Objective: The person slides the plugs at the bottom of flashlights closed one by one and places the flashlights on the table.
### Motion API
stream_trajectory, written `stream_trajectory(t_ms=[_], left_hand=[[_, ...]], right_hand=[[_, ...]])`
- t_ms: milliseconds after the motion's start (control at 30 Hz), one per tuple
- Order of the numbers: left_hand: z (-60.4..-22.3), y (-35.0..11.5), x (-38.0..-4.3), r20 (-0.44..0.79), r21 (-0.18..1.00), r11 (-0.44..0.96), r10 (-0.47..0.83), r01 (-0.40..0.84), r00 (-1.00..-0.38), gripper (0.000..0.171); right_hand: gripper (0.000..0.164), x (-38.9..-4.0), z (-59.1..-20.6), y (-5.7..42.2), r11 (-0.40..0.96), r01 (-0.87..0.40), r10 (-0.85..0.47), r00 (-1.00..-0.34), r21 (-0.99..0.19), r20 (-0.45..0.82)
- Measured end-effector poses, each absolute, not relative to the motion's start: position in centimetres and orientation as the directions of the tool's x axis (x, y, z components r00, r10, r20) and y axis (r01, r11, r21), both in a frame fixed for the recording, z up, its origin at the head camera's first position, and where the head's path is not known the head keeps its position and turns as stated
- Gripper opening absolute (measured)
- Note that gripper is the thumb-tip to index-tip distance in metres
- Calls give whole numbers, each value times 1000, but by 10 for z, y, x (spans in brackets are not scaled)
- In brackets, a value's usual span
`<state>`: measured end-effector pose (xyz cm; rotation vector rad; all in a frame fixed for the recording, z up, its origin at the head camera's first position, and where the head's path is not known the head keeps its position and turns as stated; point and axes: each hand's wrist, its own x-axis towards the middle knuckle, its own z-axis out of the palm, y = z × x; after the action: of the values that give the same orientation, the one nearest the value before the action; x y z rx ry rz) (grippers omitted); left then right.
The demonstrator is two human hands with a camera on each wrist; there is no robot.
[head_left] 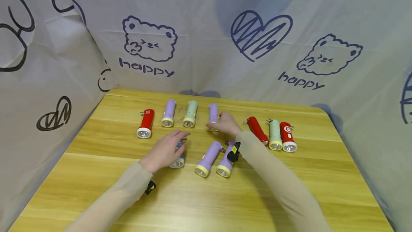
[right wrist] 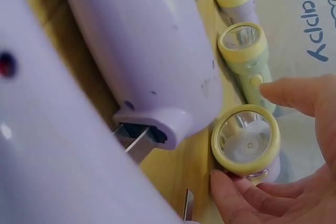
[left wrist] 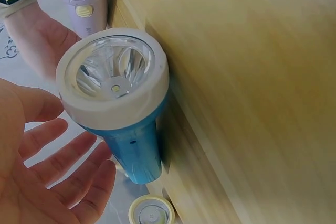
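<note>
My left hand is over a blue flashlight with a white head, lying on the table. In the left wrist view its fingers are loosely bent and spread along one side of the flashlight, not wrapped round it. At the back middle, my right hand straddles a purple flashlight with a yellow rim. The right wrist view has fingertips beside that flashlight's head, while the thumb stands away from it. Two more purple flashlights lie in front, one partly covered by my right wrist.
On the wooden table, a red flashlight, a purple one and a green one lie back left. To the right are a red one, a green one and another red one. Printed cloth hangs behind.
</note>
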<state>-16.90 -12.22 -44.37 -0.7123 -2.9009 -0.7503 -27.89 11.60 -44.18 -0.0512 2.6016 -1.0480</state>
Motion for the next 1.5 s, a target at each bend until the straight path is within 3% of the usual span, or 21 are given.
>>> stream_trajectory(t_ms=[300,1167,1500], left_hand=[[-444,-123,-169,196,436,772,420,462,-886,43],[-442,-116,-171,229,451,750,428,485,-874,42],[-430,-96,-178,212,430,748,460,505,-862,44]], right_hand=[[76,-278,-445,112,745,36,-169,-956,-666,-241],[80,-269,-438,127,733,56,-135,-965,-678,-225],[65,-254,-424,155,733,-67,-150,-987,-676,-65]])
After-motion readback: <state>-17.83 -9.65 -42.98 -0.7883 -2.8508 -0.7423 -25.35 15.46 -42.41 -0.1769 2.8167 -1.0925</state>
